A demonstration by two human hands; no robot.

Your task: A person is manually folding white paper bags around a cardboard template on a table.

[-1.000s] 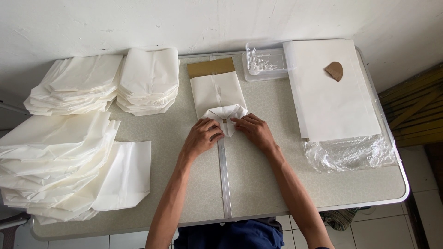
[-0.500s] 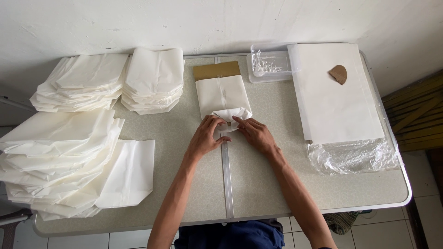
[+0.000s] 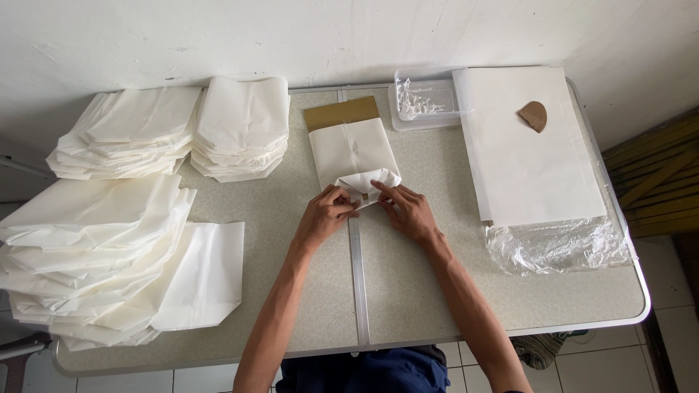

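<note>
- Since a second ago both hands have barely shifted; the folded flap at the near end of the white paper bag (image 3: 354, 154) looks a little flatter.
- Left hand (image 3: 324, 217) and right hand (image 3: 409, 211) press that flap, fingers curled and pinching its edges.
- The bag lies at the frame's centre on the counter (image 3: 408, 291), over a brown cardboard sheet (image 3: 341, 113).
- Stacks of finished bags (image 3: 240, 127) fill the upper left.

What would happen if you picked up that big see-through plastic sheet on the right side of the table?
The clear plastic sheet would probably flop and sag, since it already lies crumpled and wrinkled. It looks thin, so likely very light. Part of it sits under the stack of white paper sheets, so it might snag or drag them.
</note>
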